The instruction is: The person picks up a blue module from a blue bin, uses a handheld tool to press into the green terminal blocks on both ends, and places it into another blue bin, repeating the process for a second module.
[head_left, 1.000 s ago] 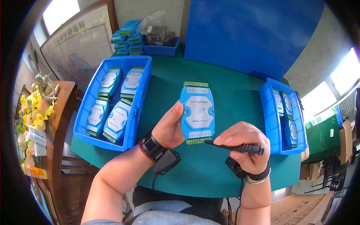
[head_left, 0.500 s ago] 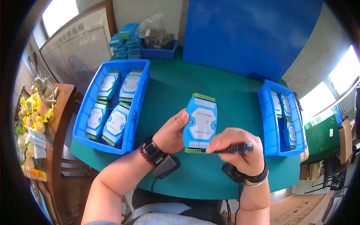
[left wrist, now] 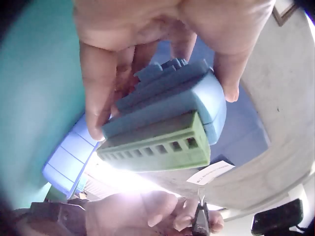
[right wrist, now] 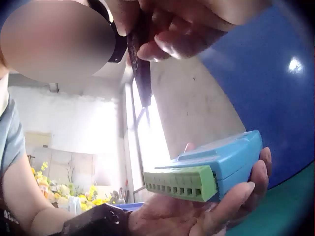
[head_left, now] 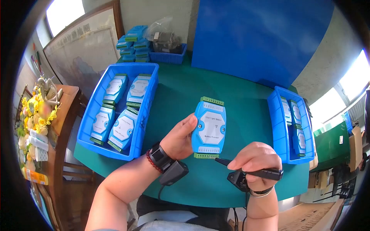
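A blue module with a white label and green terminal blocks (head_left: 210, 129) is held upright by my left hand (head_left: 179, 136), thumb along its left edge and fingers behind it. In the left wrist view, a row of square openings shows along the green terminal block (left wrist: 162, 147). My right hand (head_left: 258, 161) pinches a slim black tapered tool (head_left: 266, 174) between thumb and fingers. Its dark point is just off the right end of the module's lower terminal block (head_left: 207, 156). From the right wrist, the tool (right wrist: 141, 73) hangs point down, above the module (right wrist: 231, 157).
A blue bin (head_left: 86, 142) with several similar modules stands on the left of the green table (head_left: 173, 88). Another blue bin (head_left: 279, 146) with modules is at right. Behind are stacked modules (head_left: 133, 42) and a small tray (head_left: 169, 57) under a plastic bag. A blue panel (head_left: 262, 38) rises at the back.
The tool's point was at the lower terminal block; my right hand has since drawn back down and right, bringing the tool off it. The module sits lower and further right than a second ago.
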Demonstrator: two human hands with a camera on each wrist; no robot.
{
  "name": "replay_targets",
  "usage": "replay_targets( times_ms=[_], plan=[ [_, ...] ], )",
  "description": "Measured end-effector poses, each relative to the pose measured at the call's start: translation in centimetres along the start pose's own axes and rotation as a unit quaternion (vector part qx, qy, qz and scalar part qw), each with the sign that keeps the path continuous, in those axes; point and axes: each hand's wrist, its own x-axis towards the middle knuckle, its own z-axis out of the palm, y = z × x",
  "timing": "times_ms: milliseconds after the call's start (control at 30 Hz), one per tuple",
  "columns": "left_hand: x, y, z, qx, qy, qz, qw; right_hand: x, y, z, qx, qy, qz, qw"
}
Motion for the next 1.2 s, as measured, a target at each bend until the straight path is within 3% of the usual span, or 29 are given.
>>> replay_targets(
  times_ms=[200, 500, 600, 700, 867, 1100, 1200],
  plan=[
    [0.1, 0.0, 0.3, -0.048, -0.034, -0.014, 0.998, 0.2, 0.9, -0.3, 0.017, -0.058, 0.055, 0.997],
    [0.0, -0.2, 0.4, -0.066, -0.01, -0.049, 0.997, 0.9, 1.0, -0.7, -0.008, -0.174, -0.02, 0.984],
    [0.0, -0.3, 0.5, -0.025, -0.003, -0.037, 0.999, -0.2, 0.7, 0.3, 0.103, -0.008, 0.165, 0.981],
    [0.0, -0.1, 0.7, 0.02, -0.003, -0.013, 1.0, -0.4, 0.8, 0.5, 0.101, 0.035, 0.233, 0.966],
    [0.0, -0.2, 0.5, 0.021, 0.0, -0.013, 1.0, -0.2, 0.9, 0.2, 0.053, -0.024, 0.095, 0.994],
    [-0.1, -0.1, 0.6, 0.015, 0.004, -0.022, 1.0, -0.2, 0.7, -0.3, 0.111, -0.011, 0.079, 0.991],
    [0.0, -0.1, 0.6, 0.03, 0.008, -0.014, 0.999, -0.3, 0.9, 0.5, 0.047, -0.023, 0.102, 0.993]
  ],
)
